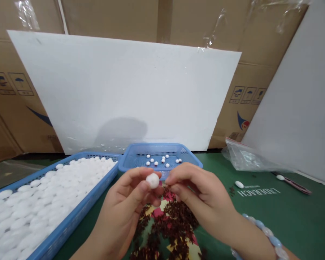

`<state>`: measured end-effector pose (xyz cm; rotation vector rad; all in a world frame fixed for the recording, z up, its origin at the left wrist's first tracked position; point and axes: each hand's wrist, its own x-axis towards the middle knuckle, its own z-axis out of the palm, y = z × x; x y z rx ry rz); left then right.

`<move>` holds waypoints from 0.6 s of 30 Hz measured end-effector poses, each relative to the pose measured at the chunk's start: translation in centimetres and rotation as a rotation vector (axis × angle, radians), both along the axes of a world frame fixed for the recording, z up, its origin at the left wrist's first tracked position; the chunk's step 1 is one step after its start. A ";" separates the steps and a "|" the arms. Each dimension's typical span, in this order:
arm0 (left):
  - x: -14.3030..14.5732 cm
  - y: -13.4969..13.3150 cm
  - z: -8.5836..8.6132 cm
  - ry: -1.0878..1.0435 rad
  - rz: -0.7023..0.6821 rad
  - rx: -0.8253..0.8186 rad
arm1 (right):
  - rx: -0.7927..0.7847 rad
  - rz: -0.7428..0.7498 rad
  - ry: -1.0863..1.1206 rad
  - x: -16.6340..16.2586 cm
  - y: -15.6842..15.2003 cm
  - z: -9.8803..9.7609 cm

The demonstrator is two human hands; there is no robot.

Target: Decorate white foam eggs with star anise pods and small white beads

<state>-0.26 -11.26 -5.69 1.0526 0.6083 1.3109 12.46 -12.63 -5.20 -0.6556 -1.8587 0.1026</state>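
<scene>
My left hand (127, 206) pinches a small white ball (152, 180) between thumb and fingertips, held above the table. Just right of the ball, the fingers of my right hand (197, 193) are pressed together in a pinch; what they hold is too small to make out. A bead bracelet (262, 231) circles my right wrist. Under both hands lies a heap of small dark red pieces (170, 224) on a colourful sheet. Behind the hands stands a small blue basket (192, 159) with several white balls that carry dark spots.
A large blue tray (70, 224) full of white balls fills the left. A white board (124, 90) leans on cardboard boxes behind. On the green mat to the right lie a plastic bag (246, 159), a loose white ball (239, 184) and a red-handled tool (295, 184).
</scene>
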 end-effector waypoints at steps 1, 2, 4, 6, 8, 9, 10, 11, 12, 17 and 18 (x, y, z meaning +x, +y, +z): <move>-0.1 0.0 0.0 -0.007 -0.016 -0.004 | -0.008 -0.004 -0.003 0.0 0.1 0.0; -0.1 -0.1 0.0 -0.013 -0.031 -0.002 | -0.013 0.001 -0.008 0.1 0.2 0.0; -0.2 -0.1 0.0 -0.021 -0.063 0.022 | -0.010 0.025 -0.015 0.1 0.3 -0.1; -0.2 -0.1 -0.1 -0.014 -0.081 0.041 | 0.002 0.058 -0.017 0.0 0.4 -0.1; -0.2 -0.1 -0.1 0.007 -0.068 0.052 | 0.006 0.080 -0.010 0.0 0.4 -0.1; -0.1 -0.1 -0.2 0.021 -0.056 0.068 | 0.005 0.085 -0.002 -0.1 0.4 -0.1; -0.1 -0.1 -0.3 0.035 -0.043 0.093 | -0.001 0.091 0.004 -0.1 0.3 0.0; -0.2 -0.1 -0.4 0.049 -0.037 0.125 | -0.009 0.095 0.010 -0.1 0.3 0.0; -0.2 0.0 -0.5 0.058 -0.036 0.165 | -0.016 0.102 0.013 -0.1 0.3 0.0; -0.3 0.3 -0.9 0.108 -0.073 0.282 | -0.072 0.145 0.000 0.0 0.1 0.0; -0.3 0.4 -0.9 0.110 -0.070 0.287 | -0.089 0.143 0.003 0.0 0.1 0.0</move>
